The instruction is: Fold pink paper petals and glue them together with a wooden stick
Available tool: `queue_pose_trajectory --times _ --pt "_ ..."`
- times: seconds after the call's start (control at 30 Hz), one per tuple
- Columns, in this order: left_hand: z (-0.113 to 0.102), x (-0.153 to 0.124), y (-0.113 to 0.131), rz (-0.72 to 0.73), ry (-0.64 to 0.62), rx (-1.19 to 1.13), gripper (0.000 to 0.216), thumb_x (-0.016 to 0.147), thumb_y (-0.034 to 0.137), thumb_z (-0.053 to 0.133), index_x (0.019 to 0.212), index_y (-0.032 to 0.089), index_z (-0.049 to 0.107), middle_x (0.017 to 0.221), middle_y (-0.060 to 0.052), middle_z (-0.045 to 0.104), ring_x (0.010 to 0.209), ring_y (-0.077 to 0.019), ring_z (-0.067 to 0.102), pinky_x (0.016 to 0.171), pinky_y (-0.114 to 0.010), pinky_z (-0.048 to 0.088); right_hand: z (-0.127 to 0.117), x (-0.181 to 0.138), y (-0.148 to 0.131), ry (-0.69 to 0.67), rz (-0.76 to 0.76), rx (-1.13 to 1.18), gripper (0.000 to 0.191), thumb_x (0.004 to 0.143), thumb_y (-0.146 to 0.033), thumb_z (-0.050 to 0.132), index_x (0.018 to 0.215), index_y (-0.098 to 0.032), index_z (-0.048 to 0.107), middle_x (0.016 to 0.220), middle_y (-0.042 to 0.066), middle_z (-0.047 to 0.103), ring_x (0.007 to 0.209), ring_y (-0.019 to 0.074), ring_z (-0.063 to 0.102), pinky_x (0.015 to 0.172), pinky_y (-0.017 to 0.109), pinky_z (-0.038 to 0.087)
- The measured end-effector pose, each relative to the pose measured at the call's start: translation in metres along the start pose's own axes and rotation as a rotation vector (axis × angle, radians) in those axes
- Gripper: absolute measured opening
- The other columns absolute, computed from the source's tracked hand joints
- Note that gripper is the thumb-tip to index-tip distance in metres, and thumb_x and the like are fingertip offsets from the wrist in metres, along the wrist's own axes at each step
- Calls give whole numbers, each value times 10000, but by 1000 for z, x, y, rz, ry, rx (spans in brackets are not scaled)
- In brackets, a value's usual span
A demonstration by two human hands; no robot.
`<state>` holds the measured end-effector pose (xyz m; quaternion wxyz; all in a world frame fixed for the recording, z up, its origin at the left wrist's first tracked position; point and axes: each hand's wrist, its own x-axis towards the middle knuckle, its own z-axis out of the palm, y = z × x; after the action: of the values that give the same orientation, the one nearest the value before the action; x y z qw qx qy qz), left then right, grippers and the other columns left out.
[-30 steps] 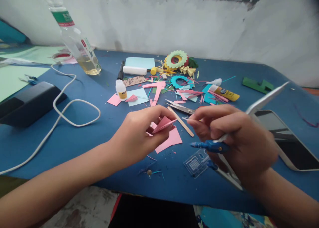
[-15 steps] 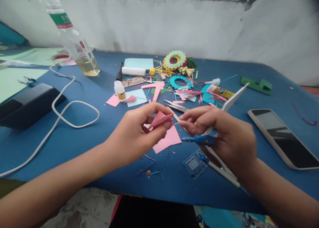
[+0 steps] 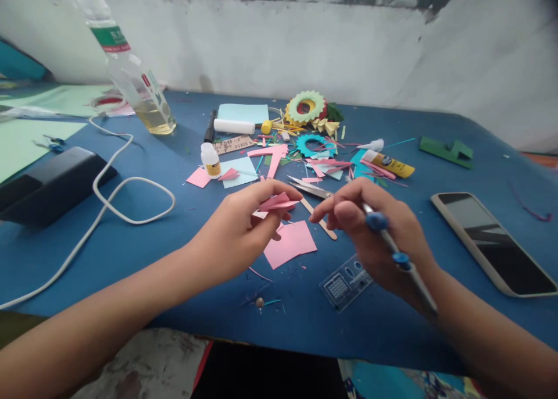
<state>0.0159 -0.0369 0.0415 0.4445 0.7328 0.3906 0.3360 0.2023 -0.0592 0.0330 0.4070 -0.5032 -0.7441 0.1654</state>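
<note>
My left hand (image 3: 244, 230) pinches a folded piece of pink paper (image 3: 279, 202) between thumb and fingers. To its right, my right hand (image 3: 379, 236) is curled round a white tool with blue joints (image 3: 416, 285), which looks like a drawing compass; part of it is hidden by the hand. The right index fingertip points towards the pink paper but stays apart from it. Between the hands lie a wooden craft stick (image 3: 326, 227) and scissors (image 3: 316, 188), whose handles are covered. Pink paper squares (image 3: 291, 246) rest on the table just below the left fingers.
Paper scraps, toothed paper rings (image 3: 307, 106) and a yellow glue tube (image 3: 394, 165) lie behind the hands. A small white bottle (image 3: 210, 160) and a tall glass bottle (image 3: 152, 105) stand to the left. A clear stencil (image 3: 342, 285) and a phone (image 3: 492, 242) lie on the right.
The compass has turned in my right hand, its long part now slanting down over the wrist. My right hand has come off the craft stick. The folded pink paper has tilted flatter.
</note>
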Motion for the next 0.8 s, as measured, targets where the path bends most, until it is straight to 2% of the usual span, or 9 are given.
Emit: queue_pose_trajectory --times 0.07,0.17,0.37,0.5,0.6,0.7,0.8 --pt "0 0 -1 -12 1 -16 159 835 119 487 956 163 582 887 -17 617 738 -98 617 610 -165 579 -1 0 0 16 7 139 394 891 -554 377 728 -219 503 610 -14 606 514 105 538 449 233 422" --pt "-1 1 -1 -40 6 -58 146 819 127 518 946 165 581 909 -22 649 702 -95 629 621 -191 576 -2 0 1 3 -14 238 385 899 -550 361 737 -228 496 641 -19 635 511 96 528 483 234 453" --pt "-5 5 4 -146 4 -229 266 759 187 638 1010 155 555 779 -26 706 688 -123 666 593 -203 538 -3 1 5 -53 11 137 441 879 -591 364 708 -220 529 594 -23 613 473 93 493 430 235 386" --pt "-6 8 4 -185 5 -305 246 758 175 639 991 152 561 790 -31 723 711 -129 681 618 -212 535 -2 2 3 -143 63 78 484 866 -616 359 692 -201 540 591 -3 606 483 96 505 443 230 397" --pt "-6 9 4 -178 32 -321 219 752 144 631 963 150 575 794 -22 716 737 -131 682 634 -216 536 -2 3 2 -159 60 49 503 878 -615 324 704 -195 539 592 1 604 477 95 512 436 221 390" --pt "-5 10 2 -184 46 -366 218 735 115 638 942 149 579 797 -12 711 771 -125 681 662 -206 536 -3 6 5 -187 8 -136 436 894 -563 346 718 -199 510 526 -15 564 415 95 473 406 221 346" --pt "-6 11 -1 -180 68 -375 219 717 98 648 920 147 581 793 -4 703 760 -114 678 632 -181 525 -8 12 14 -288 -14 -423 271 882 -443 436 791 -200 512 534 -5 579 426 126 496 416 241 320"
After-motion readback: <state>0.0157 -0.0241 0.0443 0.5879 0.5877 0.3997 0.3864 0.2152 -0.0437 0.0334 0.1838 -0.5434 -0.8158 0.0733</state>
